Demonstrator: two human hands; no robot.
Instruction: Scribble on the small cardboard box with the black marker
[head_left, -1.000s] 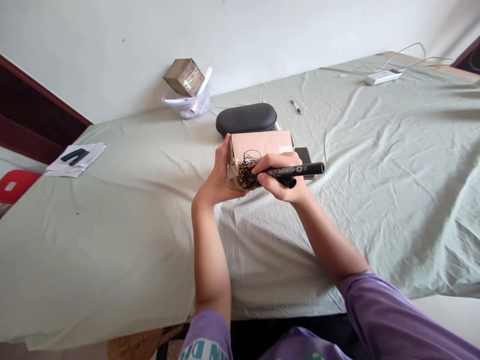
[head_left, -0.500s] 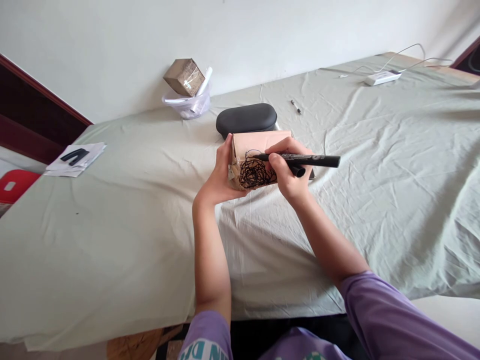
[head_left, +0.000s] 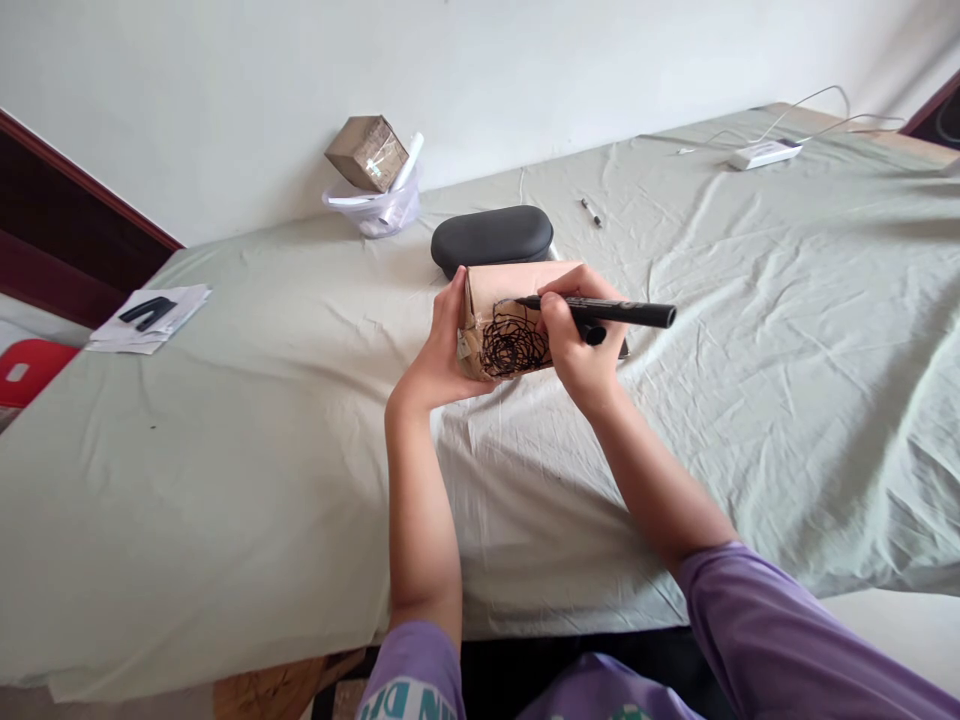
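A small cardboard box (head_left: 495, 285) is gripped at its left end by my left hand (head_left: 442, 345), the thumb along its upper left edge. Black scribbled loops cover the lower left part of the face turned to me. Pinched in my right hand (head_left: 585, 345) is a black marker (head_left: 630, 311), its tip at the box near the top of the scribble. Below the marker, a black cap (head_left: 595, 333) sticks out of the same hand. Just behind the box lies a black zip case (head_left: 491, 236).
A plastic basket (head_left: 375, 215) holding a taped box (head_left: 367, 152) stands by the wall. A stapler-like black object (head_left: 148, 312) rests on papers (head_left: 184, 303) at left. A pen (head_left: 591, 213) and a power strip (head_left: 765, 155) lie on the wrinkled cloth (head_left: 750, 400).
My right hand and the marker tip have shifted slightly up the box face. The left hand and the box stay nearly where they were.
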